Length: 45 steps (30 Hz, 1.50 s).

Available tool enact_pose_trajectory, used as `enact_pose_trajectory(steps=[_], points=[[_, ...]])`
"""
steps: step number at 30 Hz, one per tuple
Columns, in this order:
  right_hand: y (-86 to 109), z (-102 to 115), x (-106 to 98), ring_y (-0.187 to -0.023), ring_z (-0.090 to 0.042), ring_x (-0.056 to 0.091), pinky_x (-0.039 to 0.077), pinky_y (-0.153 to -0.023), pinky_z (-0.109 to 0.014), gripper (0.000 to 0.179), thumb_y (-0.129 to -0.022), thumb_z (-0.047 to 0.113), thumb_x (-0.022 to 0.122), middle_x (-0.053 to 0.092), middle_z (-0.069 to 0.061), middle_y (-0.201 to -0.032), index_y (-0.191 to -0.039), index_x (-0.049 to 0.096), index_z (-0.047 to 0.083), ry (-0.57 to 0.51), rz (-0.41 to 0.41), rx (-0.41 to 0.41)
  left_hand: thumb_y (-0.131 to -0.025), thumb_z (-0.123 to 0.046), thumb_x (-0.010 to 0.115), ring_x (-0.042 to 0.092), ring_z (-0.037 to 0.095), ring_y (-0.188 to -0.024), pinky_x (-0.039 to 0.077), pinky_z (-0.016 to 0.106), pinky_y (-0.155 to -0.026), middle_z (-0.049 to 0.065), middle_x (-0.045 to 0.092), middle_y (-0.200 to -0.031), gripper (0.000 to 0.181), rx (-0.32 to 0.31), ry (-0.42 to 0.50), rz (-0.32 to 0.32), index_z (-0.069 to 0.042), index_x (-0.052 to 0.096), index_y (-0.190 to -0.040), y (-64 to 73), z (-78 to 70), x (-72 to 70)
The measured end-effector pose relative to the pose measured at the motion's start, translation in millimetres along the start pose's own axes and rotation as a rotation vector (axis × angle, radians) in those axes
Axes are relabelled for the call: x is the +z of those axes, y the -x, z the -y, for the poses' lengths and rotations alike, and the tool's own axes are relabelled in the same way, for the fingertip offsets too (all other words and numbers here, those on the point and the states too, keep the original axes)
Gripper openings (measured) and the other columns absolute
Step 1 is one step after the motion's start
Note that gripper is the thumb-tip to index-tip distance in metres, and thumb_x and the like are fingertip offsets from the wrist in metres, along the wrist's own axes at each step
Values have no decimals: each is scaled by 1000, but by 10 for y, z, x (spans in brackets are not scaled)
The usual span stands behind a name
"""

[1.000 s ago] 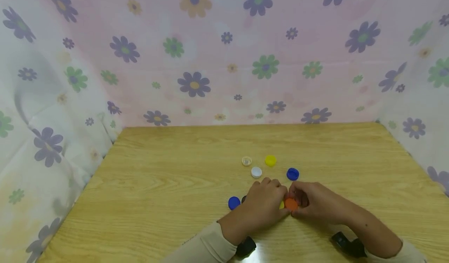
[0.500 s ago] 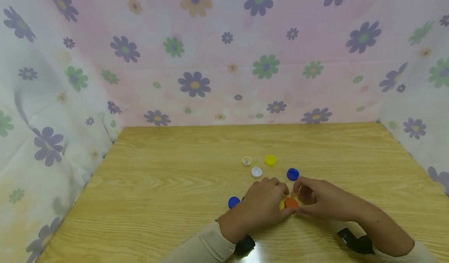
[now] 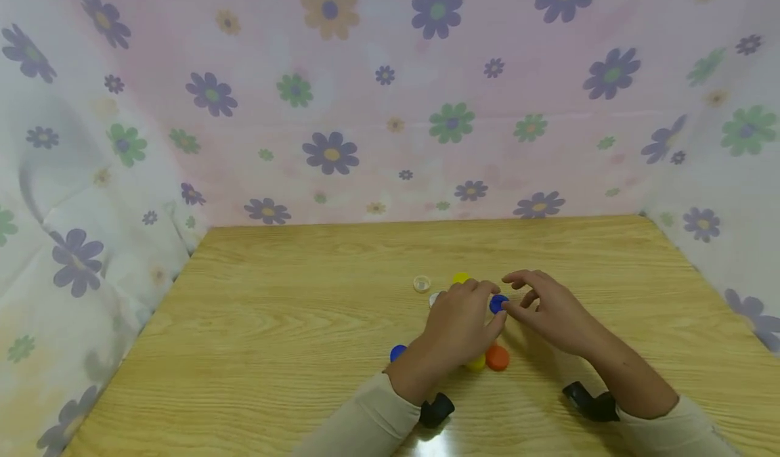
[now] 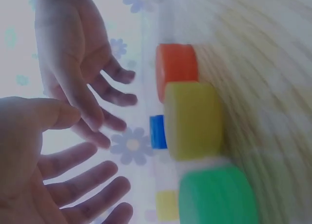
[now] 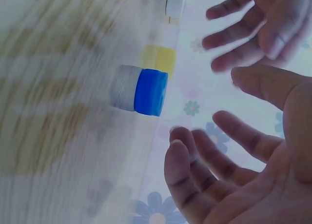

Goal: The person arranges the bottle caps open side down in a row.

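The left hand [image 3: 458, 325] and right hand [image 3: 557, 316] hang above the table [image 3: 292, 308], fingers spread wide, holding nothing, perhaps to leave room around the blue cap [image 3: 497, 305] between them. It lies closer to the table's right edge than its left. Nearer the person, an orange cap [image 3: 497, 358] and yellow cap [image 3: 476, 363] sit side by side, seemingly lined up.

On the tabletop [image 3: 274, 294], find a middle cap [image 3: 496, 304] between left grip [image 3: 460, 321] and right grip [image 3: 556, 316]. Before it, see a near cap [image 3: 497, 358] just right of a neighbouring cap [image 3: 477, 362]; behind all, a curtain [image 3: 365, 115].
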State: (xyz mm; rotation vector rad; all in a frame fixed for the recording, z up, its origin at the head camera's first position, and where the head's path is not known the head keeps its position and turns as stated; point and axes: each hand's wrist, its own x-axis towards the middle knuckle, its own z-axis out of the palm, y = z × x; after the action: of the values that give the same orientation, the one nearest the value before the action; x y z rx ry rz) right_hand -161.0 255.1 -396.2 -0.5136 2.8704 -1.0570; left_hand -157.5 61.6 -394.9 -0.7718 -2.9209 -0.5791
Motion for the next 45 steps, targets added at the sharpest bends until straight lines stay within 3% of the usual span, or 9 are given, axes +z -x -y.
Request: enact_pose_trajectory(steps=[6,11,18,24,33,45], points=[[-52,-40,25,-88,-21,64,54,-66,-26,54,-95,10,66,46,-29,-136,-144,45,-2,-28,12,24,-99,-45,58,61,11,-116,53,34,-93,-6,62,-131,46,-60,62,17,-25,56,-140,-102,-112,53],[-65,-92,41,-78,-16,60,52,-62,-24,55,-95,8,66,47,-32,-135,-144,45,-5,-44,30,31,-99,-44,59,60,13,-118,53,36,-93,-5,62,-133,46,-89,4,46,-24,56,-141,-151,-147,104],[-82,-144,73,-74,-13,53,47,-62,-24,53,-94,18,70,60,-22,-119,-137,53,-7,-1,85,30,-100,-44,59,59,15,-119,51,38,-96,-7,62,-134,43,-140,-95,147,-27,57,-140,-189,-92,163],[-99,-161,103,-79,-14,55,48,-66,-26,43,-92,11,69,66,-13,-103,-130,60,-7,26,115,43,-99,-41,61,60,14,-110,49,38,-92,-10,67,-125,37,-151,-99,207,-29,62,-134,-200,-64,200],[-115,-168,125,-79,-13,57,49,-68,-27,35,-92,10,69,66,-6,-97,-124,65,-2,60,115,66,-98,-34,64,59,12,-97,48,38,-88,-11,71,-111,28,-145,-118,216,-30,67,-125,-227,-48,206],[-100,-171,155,-76,-12,57,48,-65,-26,31,-92,12,70,66,0,-86,-120,66,-1,44,126,75,-97,-35,65,58,11,-103,46,34,-88,-12,68,-120,35,-143,-119,233,-33,63,-132,-208,-47,204]])
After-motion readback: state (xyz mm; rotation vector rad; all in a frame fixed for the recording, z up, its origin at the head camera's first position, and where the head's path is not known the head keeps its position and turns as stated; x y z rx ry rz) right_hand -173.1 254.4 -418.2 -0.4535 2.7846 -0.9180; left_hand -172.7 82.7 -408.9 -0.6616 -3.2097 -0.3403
